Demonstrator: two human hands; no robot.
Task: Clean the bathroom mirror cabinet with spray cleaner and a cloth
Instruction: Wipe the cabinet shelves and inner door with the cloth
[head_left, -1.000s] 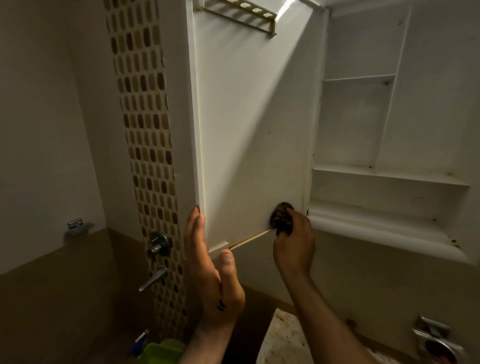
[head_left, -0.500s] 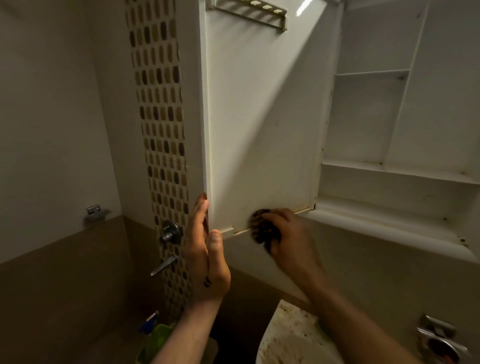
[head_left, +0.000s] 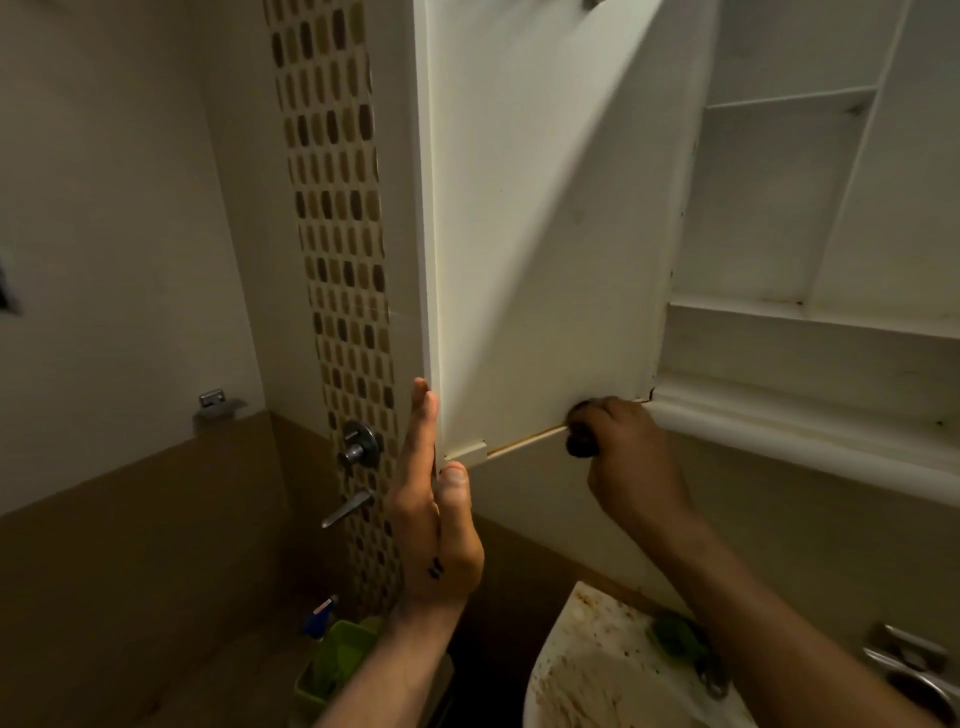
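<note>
While the chrome wall tap (head_left: 358, 449) and the green plastic tub (head_left: 332, 660) sit low at the left, the left hand (head_left: 434, 519) stands upright with its fingers (head_left: 422, 415) straight and released, flat against the outer edge of the open white cabinet door (head_left: 545, 234), thumb touching its lower corner. Further right, the right hand (head_left: 628, 467) grasps a small dark wad of cloth (head_left: 581, 444) in curled fingers at the door's bottom edge, near the hinge side and the white shelved cabinet interior (head_left: 810, 312). A stained white basin (head_left: 597, 675) lies below.

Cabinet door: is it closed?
No, the cabinet door stands swung open, baring the shelves inside; the left hand rests on its edge, the right hand holds a dark cloth at its bottom.
</note>
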